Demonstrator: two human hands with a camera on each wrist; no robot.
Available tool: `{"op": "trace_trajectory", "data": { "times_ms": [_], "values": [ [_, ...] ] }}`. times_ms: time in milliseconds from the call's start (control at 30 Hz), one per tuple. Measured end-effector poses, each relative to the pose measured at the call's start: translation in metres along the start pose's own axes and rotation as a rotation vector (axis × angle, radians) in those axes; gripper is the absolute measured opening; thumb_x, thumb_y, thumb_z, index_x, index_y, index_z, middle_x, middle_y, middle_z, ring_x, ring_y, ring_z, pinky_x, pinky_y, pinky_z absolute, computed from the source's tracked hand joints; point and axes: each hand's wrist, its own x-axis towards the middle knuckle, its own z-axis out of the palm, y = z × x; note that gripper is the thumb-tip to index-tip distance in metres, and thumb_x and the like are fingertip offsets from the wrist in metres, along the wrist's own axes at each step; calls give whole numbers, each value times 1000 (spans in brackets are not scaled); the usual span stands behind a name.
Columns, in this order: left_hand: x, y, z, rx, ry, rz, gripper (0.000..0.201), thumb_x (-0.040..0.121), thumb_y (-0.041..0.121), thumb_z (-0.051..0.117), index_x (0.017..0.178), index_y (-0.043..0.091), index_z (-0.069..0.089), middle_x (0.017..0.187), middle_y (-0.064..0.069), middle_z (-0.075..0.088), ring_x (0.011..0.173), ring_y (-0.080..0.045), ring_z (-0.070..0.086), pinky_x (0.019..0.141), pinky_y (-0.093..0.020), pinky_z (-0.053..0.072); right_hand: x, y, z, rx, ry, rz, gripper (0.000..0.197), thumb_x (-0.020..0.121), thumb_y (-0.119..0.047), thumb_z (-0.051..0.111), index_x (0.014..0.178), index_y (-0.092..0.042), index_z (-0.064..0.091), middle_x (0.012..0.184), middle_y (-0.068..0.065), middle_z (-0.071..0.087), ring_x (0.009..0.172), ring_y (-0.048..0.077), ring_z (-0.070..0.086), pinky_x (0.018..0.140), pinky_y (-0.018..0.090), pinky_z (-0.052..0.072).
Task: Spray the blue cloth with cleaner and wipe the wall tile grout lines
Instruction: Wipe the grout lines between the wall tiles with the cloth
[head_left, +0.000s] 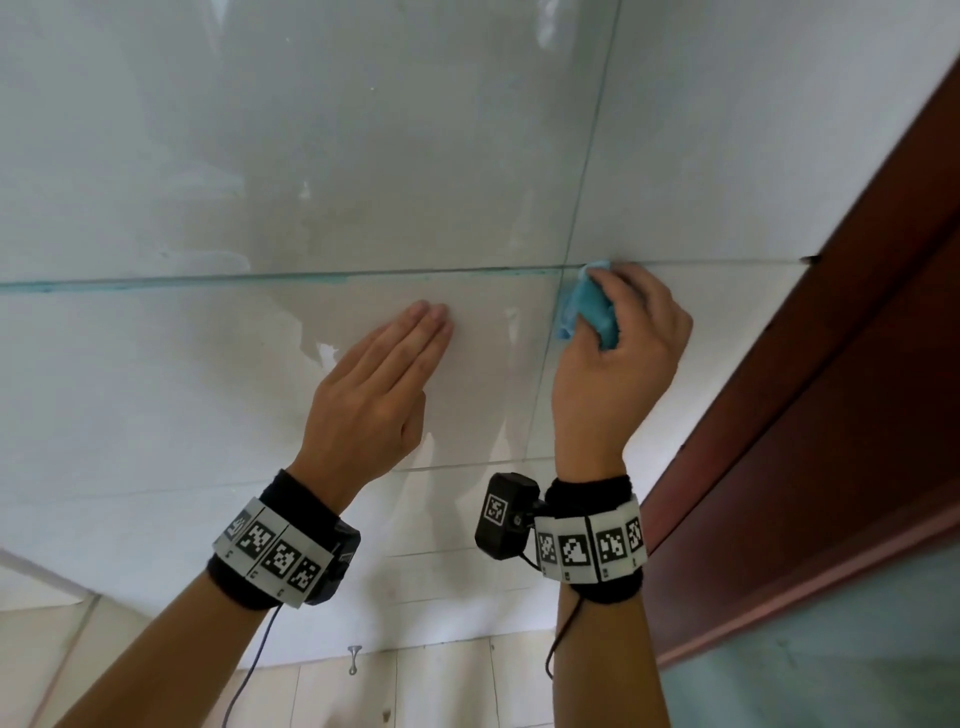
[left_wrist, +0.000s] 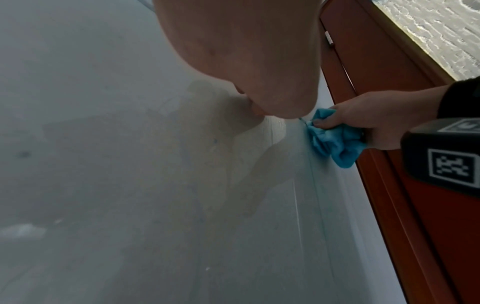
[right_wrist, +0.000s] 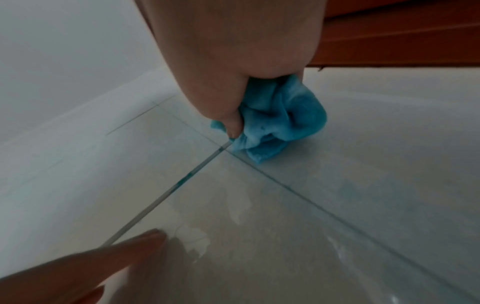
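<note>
Right hand (head_left: 615, 358) fingers clamp the bunched blue cloth (head_left: 589, 306) at the grout line (head_left: 311, 277) crossing; left hand (head_left: 374, 395) fingers lie straight, together on tile. Recommended: press firmly, track the joint.

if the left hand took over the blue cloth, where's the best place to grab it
Probably the loose folds hanging below the right hand, coming in from the left along the tile: the blue cloth is bunched, and that side bulges free of the fingers.
</note>
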Motion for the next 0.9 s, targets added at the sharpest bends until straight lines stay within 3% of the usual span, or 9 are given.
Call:
{"op": "trace_trajectory", "data": {
  "times_ms": [133,267,400,467,567,667,733,800,900],
  "values": [
    [-4,-7,-7,28,-20,4,60,89,-11,46,148,0,53,156,-13,49,148,-27,44,119,-44,40,-15,-21,17,13,9,-2,46,72,6,64,113,-12,78,127,0,69,113,25,51,92,5,35],
    [-6,-13,-10,43,-38,7,60,90,-10,47,149,0,51,158,-13,47,149,-27,42,122,-43,37,-27,-37,24,-3,-127,-100,43,76,-2,63,115,-14,78,127,-3,68,117,22,50,89,19,45],
    [-5,-16,-18,62,-59,15,60,92,-8,44,151,1,49,159,-13,46,150,-27,42,120,-45,39,-20,-30,22,26,4,9,44,72,3,61,110,-13,79,123,2,68,113,26,52,90,3,34],
    [-8,-20,-24,64,-67,5,60,92,-8,42,151,1,49,159,-13,46,149,-27,42,119,-46,41,-25,-37,30,24,39,26,43,72,5,62,109,-11,78,123,4,68,112,27,52,91,8,37],
    [-17,-26,-32,71,-81,-20,58,94,-6,39,150,1,49,159,-13,46,149,-27,42,119,-45,41,-41,-55,42,21,-32,-18,45,72,1,60,111,-10,78,125,4,68,112,26,50,88,20,43],
    [-25,-30,-38,78,-94,-28,58,94,-6,39,151,1,49,159,-12,46,150,-26,42,121,-42,38,-39,-53,39,26,-92,-58,48,71,-6,53,111,-14,79,123,1,68,112,24,49,88,5,34],
    [-25,-33,-41,86,-96,-23,59,93,-7,41,151,2,49,159,-11,46,150,-25,42,122,-41,37,-32,-45,32,40,-92,-37,47,72,-5,54,110,-16,79,123,-1,67,113,24,50,88,4,35],
    [-25,-37,-43,88,-94,-9,59,92,-7,42,150,1,50,158,-11,47,149,-25,43,123,-40,36,-31,-41,30,57,-56,8,46,74,-2,57,112,-16,79,124,1,66,114,27,51,90,9,39],
    [-24,-41,-45,87,-94,2,59,92,-7,43,150,1,50,159,-11,46,149,-25,43,123,-40,35,-38,-49,39,57,-7,54,44,77,-6,55,114,-13,78,126,3,66,113,29,52,89,27,48]
  ]
}}
